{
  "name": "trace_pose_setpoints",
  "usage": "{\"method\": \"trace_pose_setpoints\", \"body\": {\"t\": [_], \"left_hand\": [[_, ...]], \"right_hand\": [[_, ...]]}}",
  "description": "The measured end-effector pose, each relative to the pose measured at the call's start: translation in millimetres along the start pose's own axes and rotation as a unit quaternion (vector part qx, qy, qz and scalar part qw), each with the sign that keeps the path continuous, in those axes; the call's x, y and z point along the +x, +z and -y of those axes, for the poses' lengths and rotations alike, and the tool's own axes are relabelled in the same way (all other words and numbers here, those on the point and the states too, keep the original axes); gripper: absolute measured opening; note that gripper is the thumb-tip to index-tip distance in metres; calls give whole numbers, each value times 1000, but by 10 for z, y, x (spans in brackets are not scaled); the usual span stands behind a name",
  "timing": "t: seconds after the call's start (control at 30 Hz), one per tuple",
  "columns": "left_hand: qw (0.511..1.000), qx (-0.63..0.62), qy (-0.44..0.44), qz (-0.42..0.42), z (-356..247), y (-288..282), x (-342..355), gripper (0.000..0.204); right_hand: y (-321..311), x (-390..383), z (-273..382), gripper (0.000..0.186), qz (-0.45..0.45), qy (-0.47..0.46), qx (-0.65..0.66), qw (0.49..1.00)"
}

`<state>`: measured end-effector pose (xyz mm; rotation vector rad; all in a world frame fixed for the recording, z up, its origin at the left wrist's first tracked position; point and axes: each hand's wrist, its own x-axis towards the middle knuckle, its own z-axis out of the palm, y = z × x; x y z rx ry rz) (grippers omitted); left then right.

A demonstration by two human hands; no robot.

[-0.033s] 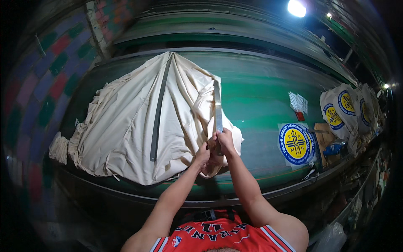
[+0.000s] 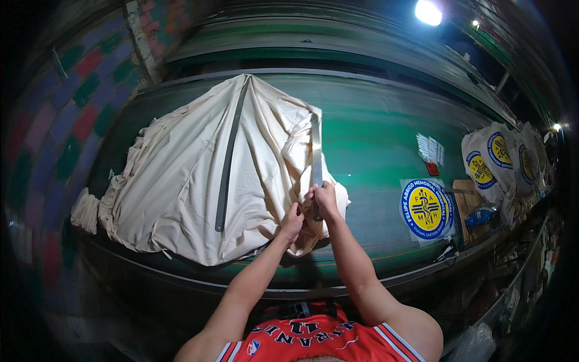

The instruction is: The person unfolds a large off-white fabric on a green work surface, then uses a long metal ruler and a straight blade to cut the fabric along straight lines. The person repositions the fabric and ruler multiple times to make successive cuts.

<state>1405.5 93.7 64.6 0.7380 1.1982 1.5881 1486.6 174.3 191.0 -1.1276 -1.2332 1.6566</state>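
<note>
A large cream cloth (image 2: 181, 175) lies in folds over the left half of the green table. Along its middle runs a long dark metal bar (image 2: 229, 163). At the cloth's right edge, my right hand (image 2: 325, 199) is closed round a shiny flat metal bar (image 2: 316, 145); the bar's upper end lies against the cloth and its lower end shows below my fingers. Beside it and a little lower, my left hand (image 2: 292, 223) is closed on the bunched near edge of the cloth. The fingertips of my left hand are partly hidden.
The green table (image 2: 368, 133) stretches to the right, with a round blue and yellow printed emblem (image 2: 426, 209) on it. Printed cream fabric pieces (image 2: 488, 157) sit at the far right, near a blue item (image 2: 480, 215) on a brown board. A painted brick wall (image 2: 78, 102) stands left.
My right hand and the shiny metal bar have shifted slightly up and to the right. The cloth edge beside them moved a little too; my left hand stays almost in place.
</note>
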Motion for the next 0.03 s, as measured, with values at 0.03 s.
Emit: {"method": "trace_pose_setpoints", "body": {"t": [0.03], "left_hand": [[999, -23, 30, 22, 7, 32, -20, 64]], "right_hand": [[-20, 77, -19, 15, 13, -7, 2, 1000]]}}
